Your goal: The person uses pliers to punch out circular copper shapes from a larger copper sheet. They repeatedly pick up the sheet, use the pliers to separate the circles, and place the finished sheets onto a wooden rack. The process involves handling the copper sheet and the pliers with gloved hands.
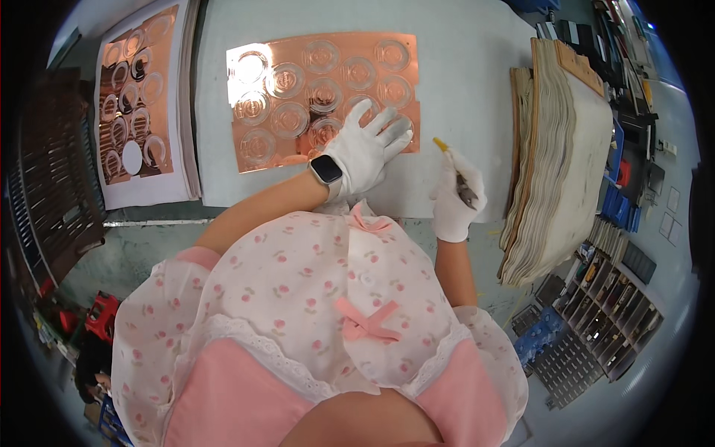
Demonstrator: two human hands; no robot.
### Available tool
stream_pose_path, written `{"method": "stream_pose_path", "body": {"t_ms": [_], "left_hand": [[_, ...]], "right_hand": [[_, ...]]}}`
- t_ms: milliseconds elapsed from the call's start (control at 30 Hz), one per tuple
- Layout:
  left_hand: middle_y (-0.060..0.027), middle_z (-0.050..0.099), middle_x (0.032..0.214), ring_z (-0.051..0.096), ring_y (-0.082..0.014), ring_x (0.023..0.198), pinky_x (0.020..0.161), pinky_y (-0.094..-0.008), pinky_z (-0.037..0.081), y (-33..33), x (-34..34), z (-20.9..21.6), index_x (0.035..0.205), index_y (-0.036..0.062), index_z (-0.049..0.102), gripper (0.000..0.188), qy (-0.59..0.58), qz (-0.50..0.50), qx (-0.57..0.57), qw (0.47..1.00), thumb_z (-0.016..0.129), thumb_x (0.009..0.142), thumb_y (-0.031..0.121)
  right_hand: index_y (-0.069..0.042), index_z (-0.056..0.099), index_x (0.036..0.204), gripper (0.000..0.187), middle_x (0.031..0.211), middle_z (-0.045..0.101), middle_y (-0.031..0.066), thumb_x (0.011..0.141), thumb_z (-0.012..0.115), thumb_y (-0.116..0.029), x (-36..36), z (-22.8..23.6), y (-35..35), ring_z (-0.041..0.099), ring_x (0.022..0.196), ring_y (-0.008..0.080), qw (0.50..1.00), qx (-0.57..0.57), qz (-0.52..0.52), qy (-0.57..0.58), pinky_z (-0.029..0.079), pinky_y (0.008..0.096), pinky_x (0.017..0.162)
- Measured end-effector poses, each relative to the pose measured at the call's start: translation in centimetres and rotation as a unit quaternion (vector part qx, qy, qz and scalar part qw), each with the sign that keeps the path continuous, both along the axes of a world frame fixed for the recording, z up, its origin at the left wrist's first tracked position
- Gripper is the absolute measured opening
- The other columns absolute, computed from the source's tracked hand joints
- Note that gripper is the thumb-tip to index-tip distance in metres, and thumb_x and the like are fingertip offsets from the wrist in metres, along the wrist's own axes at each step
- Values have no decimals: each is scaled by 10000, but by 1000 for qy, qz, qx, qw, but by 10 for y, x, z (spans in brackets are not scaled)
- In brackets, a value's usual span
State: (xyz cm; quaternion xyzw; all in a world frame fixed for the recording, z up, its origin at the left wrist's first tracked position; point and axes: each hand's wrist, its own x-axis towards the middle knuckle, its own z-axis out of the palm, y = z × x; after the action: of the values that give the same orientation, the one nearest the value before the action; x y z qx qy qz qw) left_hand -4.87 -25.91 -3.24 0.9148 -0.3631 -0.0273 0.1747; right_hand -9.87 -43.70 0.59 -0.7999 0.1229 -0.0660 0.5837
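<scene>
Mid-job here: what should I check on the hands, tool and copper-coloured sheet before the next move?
1. Left hand spread over the copper-coloured sheet: ok.
2. Left hand pressing firmly: cannot tell.
3. Right hand gripping the yellow-tipped tool: ok.
4. Tool's tip apart from the sheet: ok, right of its edge.
5. Both hands gloved: ok.
6. Wristwear off: not ok, watch worn on the left.
</scene>
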Motion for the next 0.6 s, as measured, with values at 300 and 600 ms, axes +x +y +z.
{"method": "stream_pose_path", "body": {"t_ms": [300,600], "left_hand": [[-58,409,1388,294,-242,1327,1070,-527,179,0,0,6,1317,95,453,531,18,3,34,999,506,801,209],[-87,440,1359,312,-266,1316,1066,-537,196,1,-2,0,1290,86,467,531,6,0,6,1000,526,779,221]], "right_hand": [[5,626,1005,179,980,649,67,838,606,66,0,-15,1,572,832,71,999,-3,28,15,479,212,741],[-16,629,996,151,853,625,9,851,612,20,-17,-15,5,526,709,36,998,-51,-15,-33,453,184,651]]}}
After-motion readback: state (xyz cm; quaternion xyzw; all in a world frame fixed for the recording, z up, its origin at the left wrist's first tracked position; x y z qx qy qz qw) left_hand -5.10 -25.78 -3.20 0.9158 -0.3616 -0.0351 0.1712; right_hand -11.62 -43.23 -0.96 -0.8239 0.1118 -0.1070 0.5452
